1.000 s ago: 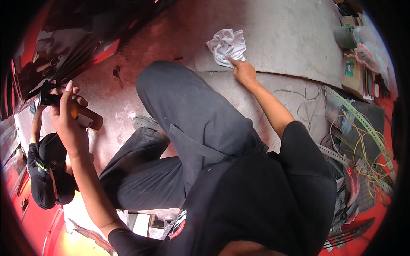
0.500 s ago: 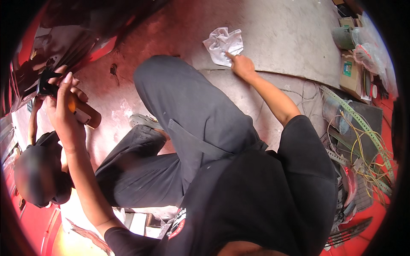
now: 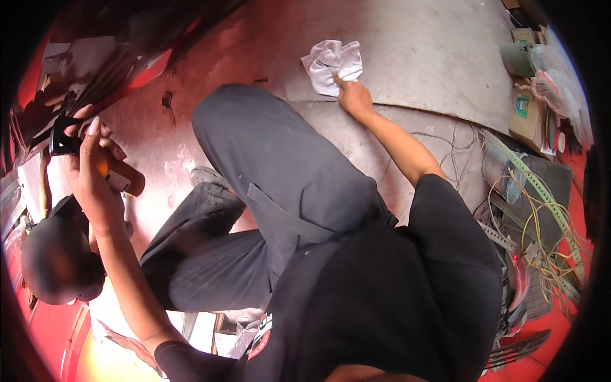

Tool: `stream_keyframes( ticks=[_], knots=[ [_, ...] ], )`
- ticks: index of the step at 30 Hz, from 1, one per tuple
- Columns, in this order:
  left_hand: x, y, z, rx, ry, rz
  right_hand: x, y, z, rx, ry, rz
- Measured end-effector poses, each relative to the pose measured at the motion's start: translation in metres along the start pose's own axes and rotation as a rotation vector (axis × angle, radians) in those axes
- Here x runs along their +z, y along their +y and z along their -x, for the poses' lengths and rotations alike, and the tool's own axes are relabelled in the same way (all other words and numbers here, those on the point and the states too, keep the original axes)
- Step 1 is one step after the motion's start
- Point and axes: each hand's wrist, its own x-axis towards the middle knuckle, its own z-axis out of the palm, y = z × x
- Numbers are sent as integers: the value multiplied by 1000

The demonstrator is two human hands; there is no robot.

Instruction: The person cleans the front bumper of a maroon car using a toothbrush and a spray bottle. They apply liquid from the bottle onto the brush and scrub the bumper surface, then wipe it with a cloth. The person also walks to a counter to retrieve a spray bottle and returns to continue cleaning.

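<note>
My left hand [image 3: 95, 175] is wrapped round an amber spray bottle [image 3: 129, 180] with a black trigger head [image 3: 62, 137]. It is held up on the left, and the bottle's middle is partly hidden by my fingers. At the far middle, my right hand [image 3: 355, 100] is at a crumpled white cloth [image 3: 347, 62] on the grey floor. Its index finger presses on the cloth and the other fingers are curled in. My bent knee in dark grey trousers [image 3: 245, 118] rises between the two hands.
Another person in a dark cap [image 3: 60, 258] is low at the left, below dark and red glossy panels [image 3: 95, 70]. On the right lie a perforated green strip [image 3: 528, 169], tangled yellow wires [image 3: 534, 219], a cardboard box [image 3: 527, 118] and clear plastic bags [image 3: 560, 89].
My left hand has shifted slightly left with the spray bottle. My right hand has slid a little left on the cloth, whose folds look different.
</note>
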Motion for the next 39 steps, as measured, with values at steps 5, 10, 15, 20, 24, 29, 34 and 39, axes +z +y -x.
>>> stream_keyframes(
  ticks=[5, 10, 15, 20, 24, 29, 34, 39],
  knots=[
    [2, -3, 2, 0, -26, -2, -39, -3, -4, -16, -48, -27],
    [-2, 2, 11, 7, 14, 17, -123, 2, -17, 473, -699, -1510],
    [1, 5, 13, 8, 0, -4, -143, 21, 3, 337, -835, -1871],
    [9, 7, 13, 44, -33, -50, -115, 31, 0, 53, -268, -407],
    [13, 6, 22, -23, -46, 27, -137, -48, 24, -78, -227, -571],
    [15, 1, 25, 83, -312, 48, -228, -189, 77, -316, -354, -1138],
    [17, -7, 11, 212, -377, -113, -261, -255, 101, -479, -612, -1310],
    [13, -6, 6, 213, -403, -253, -253, -260, 97, -426, -640, -1371]
  ],
)
